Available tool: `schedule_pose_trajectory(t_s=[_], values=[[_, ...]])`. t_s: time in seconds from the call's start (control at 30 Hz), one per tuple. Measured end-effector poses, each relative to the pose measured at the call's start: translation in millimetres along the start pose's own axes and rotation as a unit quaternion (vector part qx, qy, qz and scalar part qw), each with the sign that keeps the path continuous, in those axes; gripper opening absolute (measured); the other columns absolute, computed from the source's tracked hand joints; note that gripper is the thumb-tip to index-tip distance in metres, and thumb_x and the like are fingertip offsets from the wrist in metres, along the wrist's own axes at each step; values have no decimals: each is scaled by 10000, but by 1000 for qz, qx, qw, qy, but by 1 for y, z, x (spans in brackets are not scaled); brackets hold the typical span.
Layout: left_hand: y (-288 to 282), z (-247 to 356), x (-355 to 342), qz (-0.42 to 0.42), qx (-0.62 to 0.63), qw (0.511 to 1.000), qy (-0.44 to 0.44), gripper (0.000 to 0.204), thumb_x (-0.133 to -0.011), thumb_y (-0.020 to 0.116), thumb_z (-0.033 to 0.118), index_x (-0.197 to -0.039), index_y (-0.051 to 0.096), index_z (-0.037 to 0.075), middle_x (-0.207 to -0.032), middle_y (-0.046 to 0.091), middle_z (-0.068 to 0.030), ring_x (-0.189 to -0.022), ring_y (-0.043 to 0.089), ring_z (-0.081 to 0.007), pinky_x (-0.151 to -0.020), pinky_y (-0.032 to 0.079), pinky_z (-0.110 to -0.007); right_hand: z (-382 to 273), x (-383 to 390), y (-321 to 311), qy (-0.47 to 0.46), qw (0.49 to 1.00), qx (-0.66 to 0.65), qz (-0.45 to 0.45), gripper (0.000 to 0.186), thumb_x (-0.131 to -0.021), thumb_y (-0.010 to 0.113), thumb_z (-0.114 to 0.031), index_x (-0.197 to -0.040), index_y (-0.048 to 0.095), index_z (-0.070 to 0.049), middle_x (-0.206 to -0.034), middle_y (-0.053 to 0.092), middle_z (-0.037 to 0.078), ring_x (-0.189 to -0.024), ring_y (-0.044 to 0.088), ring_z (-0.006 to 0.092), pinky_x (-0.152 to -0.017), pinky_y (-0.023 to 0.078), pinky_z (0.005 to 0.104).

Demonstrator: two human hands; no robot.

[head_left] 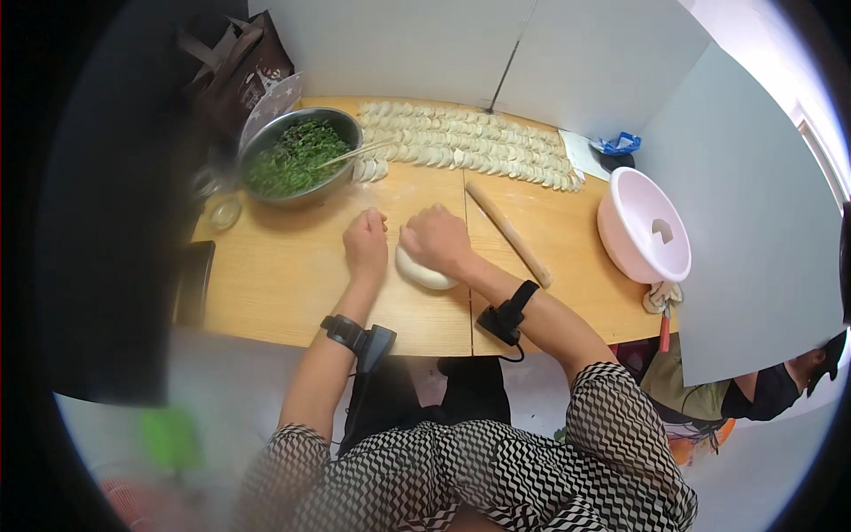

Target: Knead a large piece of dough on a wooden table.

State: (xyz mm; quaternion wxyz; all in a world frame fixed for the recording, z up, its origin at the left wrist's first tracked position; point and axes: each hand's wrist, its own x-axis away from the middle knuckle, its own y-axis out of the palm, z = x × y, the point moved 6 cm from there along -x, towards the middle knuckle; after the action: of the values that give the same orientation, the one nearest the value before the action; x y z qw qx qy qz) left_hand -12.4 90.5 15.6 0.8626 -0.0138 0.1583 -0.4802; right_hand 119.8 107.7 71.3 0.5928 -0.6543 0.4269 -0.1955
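Note:
A smooth white lump of dough [424,273] lies on the wooden table near its middle. My right hand [436,238] is closed over the dough's upper side and presses on it, hiding part of it. Just left of the dough, my left hand [365,241] is curled into a fist, apart from the dough, with nothing visible in it. A wooden rolling pin [509,233] rests slantwise to the right of my right hand.
Rows of folded dumplings [461,142] line the table's back. A steel bowl [347,168] of chopped greens with chopsticks [355,152] stands far left. At right are a pink basin [616,226] and a red-handled tool [665,330]. Partition walls [399,53] border the table; another person [762,390] is beyond.

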Motion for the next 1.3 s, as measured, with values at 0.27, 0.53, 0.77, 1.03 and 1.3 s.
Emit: schedule_pose_trajectory(t_s=[0.27,0.53,0.77,1.03,1.3], values=[[0,2,-4,-2,-12,999,37,395,-977,423,258,-795,615,-35,-623,585,-81,-563,555,-142,-563,461,-296,24,-32,14,68,998,17,4,396,-869,466,-349,-880,694,-25,-915,649,189,-856,600,344,-752,503,468],[-1,-11,-13,26,-40,995,90,396,-961,421,260,-775,620,-29,-604,582,-95,-553,564,-169,-558,454,-321,-9,19,6,-30,994,-78,-68,373,-881,520,-387,-1006,653,-61,-1010,635,148,-1003,564,334,-828,456,466],[-1,-15,-11,16,-20,999,35,355,-926,421,245,-774,623,-5,-700,618,-176,-662,590,-338,-631,438,-423,-50,106,-34,-149,984,-12,99,393,-762,677,-287,-1069,571,-66,-1068,538,117,-1006,504,306,-858,409,422],[-4,-15,-10,11,-9,1000,8,381,-931,409,262,-793,627,-17,-711,624,-179,-669,598,-326,-648,443,-413,-48,92,-32,-199,955,51,214,260,-763,660,-276,-954,576,-121,-1002,521,115,-949,507,285,-800,421,412],[-3,-9,-5,7,-9,1000,-17,380,-939,407,262,-809,630,-18,-706,622,-167,-667,602,-308,-651,449,-398,-12,27,-9,-92,982,14,162,212,-833,586,-274,-911,623,-80,-893,575,112,-907,548,270,-778,435,403]])
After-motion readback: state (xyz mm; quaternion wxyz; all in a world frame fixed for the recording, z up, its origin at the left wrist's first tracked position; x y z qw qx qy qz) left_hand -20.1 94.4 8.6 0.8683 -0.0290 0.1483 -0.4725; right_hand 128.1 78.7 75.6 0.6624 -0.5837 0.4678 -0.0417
